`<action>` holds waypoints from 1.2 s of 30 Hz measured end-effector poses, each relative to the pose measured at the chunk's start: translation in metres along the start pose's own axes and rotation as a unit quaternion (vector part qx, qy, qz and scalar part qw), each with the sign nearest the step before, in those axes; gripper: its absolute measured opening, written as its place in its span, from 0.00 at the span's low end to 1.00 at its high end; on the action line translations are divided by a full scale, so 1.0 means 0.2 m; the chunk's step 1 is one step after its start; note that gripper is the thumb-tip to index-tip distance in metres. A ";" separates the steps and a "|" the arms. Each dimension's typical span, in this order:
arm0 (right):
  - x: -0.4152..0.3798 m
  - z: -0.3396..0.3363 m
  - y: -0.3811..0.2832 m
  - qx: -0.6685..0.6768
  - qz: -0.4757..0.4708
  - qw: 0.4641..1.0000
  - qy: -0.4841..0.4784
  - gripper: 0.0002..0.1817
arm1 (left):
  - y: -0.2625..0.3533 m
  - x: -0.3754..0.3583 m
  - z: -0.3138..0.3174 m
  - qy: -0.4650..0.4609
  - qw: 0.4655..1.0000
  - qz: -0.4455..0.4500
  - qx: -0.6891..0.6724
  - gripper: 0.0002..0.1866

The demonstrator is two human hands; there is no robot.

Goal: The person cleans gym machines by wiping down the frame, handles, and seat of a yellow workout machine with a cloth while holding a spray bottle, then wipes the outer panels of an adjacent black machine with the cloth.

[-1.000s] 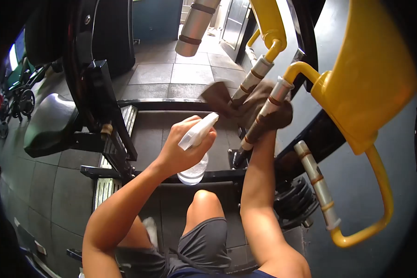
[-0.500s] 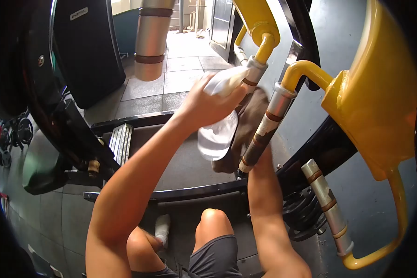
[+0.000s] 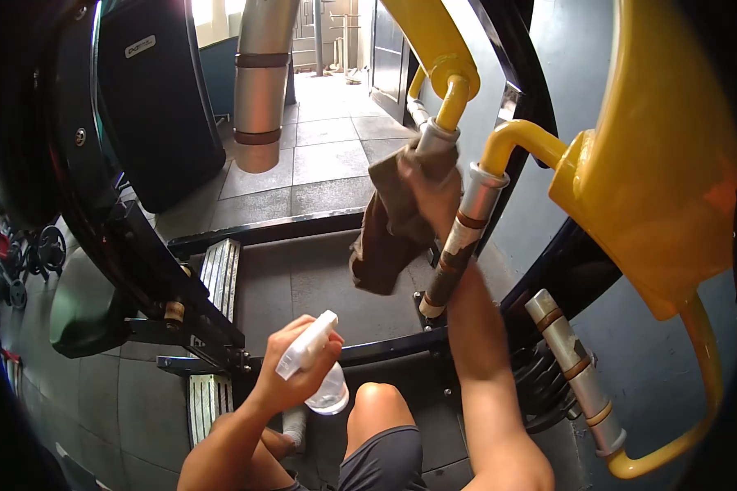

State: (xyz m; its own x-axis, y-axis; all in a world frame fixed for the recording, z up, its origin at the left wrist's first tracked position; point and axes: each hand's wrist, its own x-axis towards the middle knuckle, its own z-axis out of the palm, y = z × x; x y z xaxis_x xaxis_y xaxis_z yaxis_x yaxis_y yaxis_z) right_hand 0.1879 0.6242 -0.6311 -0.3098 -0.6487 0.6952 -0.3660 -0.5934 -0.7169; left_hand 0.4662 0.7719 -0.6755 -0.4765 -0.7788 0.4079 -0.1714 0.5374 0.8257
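My left hand (image 3: 291,372) is closed round the neck of a clear spray bottle (image 3: 329,394) with a white trigger head, low in the view above my knees. Further up, my right hand (image 3: 436,192) holds a brown cloth (image 3: 391,221) against the metal grip (image 3: 438,137) at the end of a yellow bent bar. The cloth wraps part of that grip and hangs down to the left. My right forearm passes behind a second worn grip (image 3: 460,239). The hand is somewhat blurred, and the cloth covers some fingers.
A yellow machine arm (image 3: 659,188) fills the right side, with another grip (image 3: 577,368) below it. A silver grip (image 3: 260,98) hangs at the upper left. A black frame bar (image 3: 368,352) crosses above my knees. A black pad (image 3: 160,106) stands at the left.
My left hand has moved down and towards me with the spray bottle, away from the upper grip. My right hand has raised the brown cloth onto that grip.
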 end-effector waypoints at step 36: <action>0.22 0.19 -0.34 -0.439 -0.025 0.835 0.332 0.41 | -0.07 -0.03 -0.10 0.143 0.982 0.122 -0.032 0.10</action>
State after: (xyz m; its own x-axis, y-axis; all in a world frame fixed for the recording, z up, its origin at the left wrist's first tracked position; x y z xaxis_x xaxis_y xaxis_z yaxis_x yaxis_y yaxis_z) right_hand 0.2318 0.6174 -0.5533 -0.5857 -0.0540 0.8088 -0.8052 0.1537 -0.5728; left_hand 0.4875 0.7625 -0.6817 -0.2334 -0.6928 0.6824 -0.0226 0.7054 0.7084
